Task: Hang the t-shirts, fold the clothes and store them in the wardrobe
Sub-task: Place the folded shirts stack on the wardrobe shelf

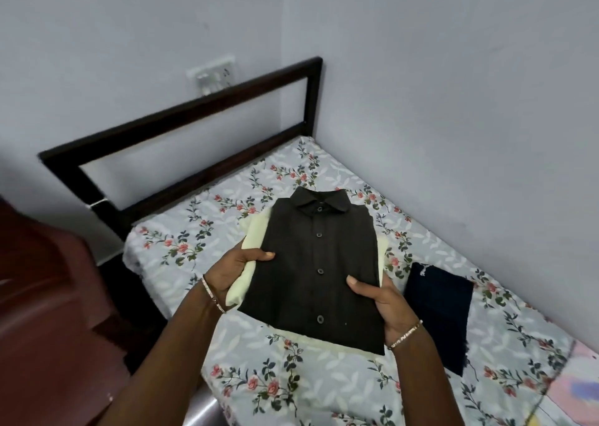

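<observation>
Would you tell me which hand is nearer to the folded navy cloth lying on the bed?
Right. The right hand grips the black shirt just beside the navy cloth; the left hand holds the shirt's far side.

Home bedroom: floral-sheeted bed (181, 283), headboard (181, 114).

We see a bed (324, 390) spread with a floral bedsheet (181, 263), pale grey with pink roses and dark leaves, reaching into the room corner. A dark wooden headboard (194, 108), an open rectangular frame, stands against the lilac-grey wall (453, 101). We note a white switch plate (212, 75) on that wall just above the headboard's top rail, and a pastel patterned cloth (580, 380) at the bed's right edge.
</observation>
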